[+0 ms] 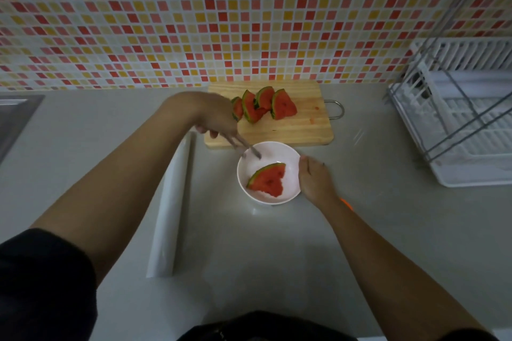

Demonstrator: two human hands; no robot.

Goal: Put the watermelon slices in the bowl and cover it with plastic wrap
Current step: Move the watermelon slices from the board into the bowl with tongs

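Watermelon slice [267,180] lies in bowl [291,155]; left hand [219,119] fingers clamped on tongs [245,147], right hand [314,178] fingers gripping bowl rim.

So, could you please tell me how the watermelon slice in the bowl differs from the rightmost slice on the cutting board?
The slice in the bowl lies flat, cut face up, alone in the white bowl. The rightmost slice stands on edge on the wooden cutting board, next to other slices. Both are red wedges with green rind.
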